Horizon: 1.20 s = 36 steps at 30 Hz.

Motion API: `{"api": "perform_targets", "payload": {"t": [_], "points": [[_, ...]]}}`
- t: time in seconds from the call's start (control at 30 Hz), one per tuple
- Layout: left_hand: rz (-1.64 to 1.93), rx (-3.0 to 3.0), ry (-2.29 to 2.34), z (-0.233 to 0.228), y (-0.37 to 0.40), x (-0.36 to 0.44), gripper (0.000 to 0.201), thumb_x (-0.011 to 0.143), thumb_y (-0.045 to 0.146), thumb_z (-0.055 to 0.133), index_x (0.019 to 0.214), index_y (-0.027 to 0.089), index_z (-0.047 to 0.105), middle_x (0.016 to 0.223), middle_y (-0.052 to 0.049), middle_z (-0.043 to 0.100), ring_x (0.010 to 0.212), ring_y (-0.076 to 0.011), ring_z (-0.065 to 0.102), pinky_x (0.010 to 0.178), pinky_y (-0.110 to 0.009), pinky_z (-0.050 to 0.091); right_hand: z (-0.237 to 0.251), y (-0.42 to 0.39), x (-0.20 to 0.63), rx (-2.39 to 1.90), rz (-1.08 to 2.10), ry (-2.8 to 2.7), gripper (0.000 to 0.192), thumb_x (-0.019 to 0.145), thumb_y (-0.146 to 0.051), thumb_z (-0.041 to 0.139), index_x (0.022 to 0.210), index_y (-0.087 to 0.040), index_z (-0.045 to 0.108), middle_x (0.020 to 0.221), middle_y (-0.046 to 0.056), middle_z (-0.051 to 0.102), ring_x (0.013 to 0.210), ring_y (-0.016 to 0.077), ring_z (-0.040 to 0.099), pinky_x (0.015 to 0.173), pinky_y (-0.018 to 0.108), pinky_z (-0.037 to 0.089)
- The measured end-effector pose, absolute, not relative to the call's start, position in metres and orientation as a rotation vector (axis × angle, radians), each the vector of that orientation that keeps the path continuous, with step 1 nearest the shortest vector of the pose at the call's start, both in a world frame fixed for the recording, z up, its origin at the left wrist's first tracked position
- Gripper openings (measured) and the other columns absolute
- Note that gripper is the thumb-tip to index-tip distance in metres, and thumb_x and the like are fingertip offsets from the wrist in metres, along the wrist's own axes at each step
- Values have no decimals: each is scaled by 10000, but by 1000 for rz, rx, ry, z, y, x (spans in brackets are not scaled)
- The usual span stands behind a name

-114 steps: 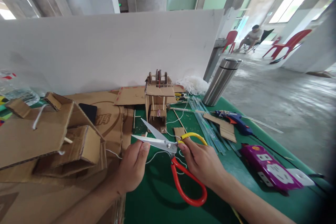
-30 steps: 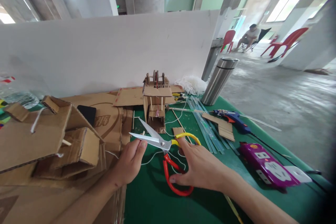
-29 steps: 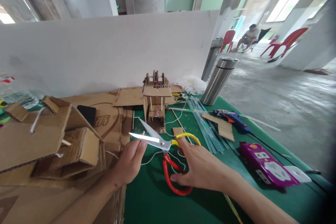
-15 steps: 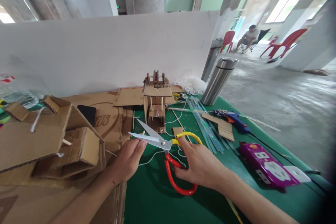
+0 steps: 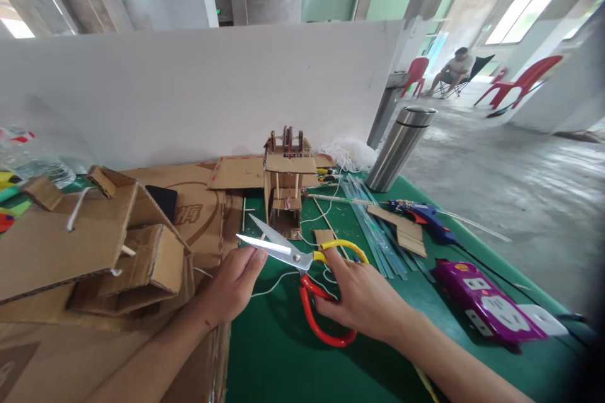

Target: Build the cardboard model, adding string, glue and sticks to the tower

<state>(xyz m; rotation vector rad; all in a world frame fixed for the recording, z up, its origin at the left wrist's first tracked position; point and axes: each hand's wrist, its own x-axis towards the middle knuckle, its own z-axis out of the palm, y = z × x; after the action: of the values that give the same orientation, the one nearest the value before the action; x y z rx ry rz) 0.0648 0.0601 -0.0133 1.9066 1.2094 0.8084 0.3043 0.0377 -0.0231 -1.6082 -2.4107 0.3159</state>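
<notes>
My right hand (image 5: 362, 293) has its fingers through the handles of the scissors (image 5: 296, 257), one handle yellow and one red. Their blades are spread and point left, toward my left hand (image 5: 236, 283). That hand is closed in a pinch, and the pale tip of a thin wooden stick (image 5: 263, 237) shows between the blades above it; the rest is hidden. White string (image 5: 274, 286) lies on the green table (image 5: 274, 365) below. Behind the blades stands a cardboard tower (image 5: 289, 182) with stick posts.
A cardboard model (image 5: 70, 233) sits left on flat cardboard. At right are clear glue sticks (image 5: 373, 230), a glue gun (image 5: 428, 220), a purple power strip (image 5: 489, 305) and a steel flask (image 5: 401, 148). A white partition (image 5: 189, 94) stands behind; a seated person (image 5: 456, 69) is far off.
The view has shifted slightly, so everything sits a little further right. Both hands keep their holds, and the scissor blades remain spread around the stick tip.
</notes>
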Motion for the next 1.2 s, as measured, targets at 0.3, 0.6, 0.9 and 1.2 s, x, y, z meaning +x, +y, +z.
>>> {"api": "perform_targets", "payload": {"t": [0.3,0.6,0.9,1.2], "points": [[840,1904,1210,-15,62,65,476,983,560,276,650,236,380,607,26,418,612,-170,433,603,-325,339,-20,37,303,-1620,342,-2441,342,797,-316,519,1077,-140,431,733,56,651,596,202,591,540,276,238],[840,1907,1225,-14,61,67,485,981,570,278,649,234,387,586,25,423,610,-171,449,568,-310,354,-25,37,300,-1602,213,-2389,306,753,-276,525,1026,-159,454,729,50,658,594,192,582,539,273,228],[818,1892,1248,-10,57,70,510,958,614,287,625,242,388,566,18,424,593,-180,452,549,-314,368,-29,38,296,-1677,57,-2270,339,761,-413,614,964,-183,469,912,123,672,787,291,664,609,335,397],[794,1942,1227,-12,59,68,475,972,561,289,629,243,376,578,20,417,612,-187,457,574,-321,361,-32,41,299,-1617,-66,-2275,317,765,-428,604,927,-197,459,860,94,670,755,278,670,588,323,394]]}}
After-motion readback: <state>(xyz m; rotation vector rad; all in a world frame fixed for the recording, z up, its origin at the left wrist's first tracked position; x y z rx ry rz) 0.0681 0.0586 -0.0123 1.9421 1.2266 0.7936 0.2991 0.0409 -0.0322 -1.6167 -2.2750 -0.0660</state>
